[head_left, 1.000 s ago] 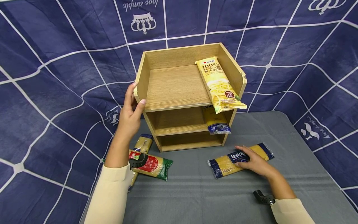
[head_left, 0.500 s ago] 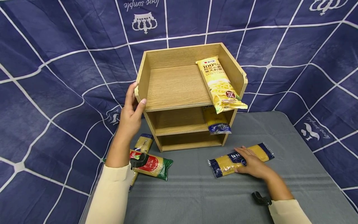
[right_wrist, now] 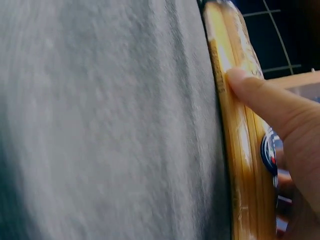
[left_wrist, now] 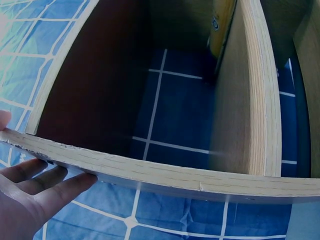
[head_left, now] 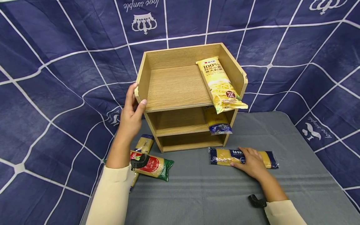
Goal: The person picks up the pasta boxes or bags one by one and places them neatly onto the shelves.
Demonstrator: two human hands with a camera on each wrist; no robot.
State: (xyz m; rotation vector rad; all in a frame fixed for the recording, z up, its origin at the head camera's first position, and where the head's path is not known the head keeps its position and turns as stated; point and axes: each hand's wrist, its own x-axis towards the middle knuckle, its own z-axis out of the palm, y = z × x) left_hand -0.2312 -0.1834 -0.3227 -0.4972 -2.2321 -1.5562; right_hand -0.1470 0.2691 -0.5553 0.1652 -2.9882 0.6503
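My left hand (head_left: pixel 131 117) grips the front left edge of the wooden shelf unit (head_left: pixel 180 107), thumb on the inner side and fingers outside; the left wrist view shows the fingers (left_wrist: pixel 60 185) against the side panel (left_wrist: pixel 150 167). On the grey cloth at the right, my right hand (head_left: pixel 253 164) holds a blue-and-yellow spaghetti pack (head_left: pixel 223 157) across its middle. In the right wrist view the thumb (right_wrist: pixel 260 95) presses the long side of that pack (right_wrist: pixel 245 165).
A yellow noodle pack (head_left: pixel 217 81) lies on the top shelf's right side, its end overhanging. Below it a blue-ended pack (head_left: pixel 220 128) sticks out of the middle compartment. Left of the unit, a red-and-green pack (head_left: pixel 157 167) crosses over another yellow pack (head_left: pixel 144 144).
The right hand and its pack have moved slightly away from me, and the pack has turned from slanted to nearly parallel with the shelf front. The left hand keeps its place.
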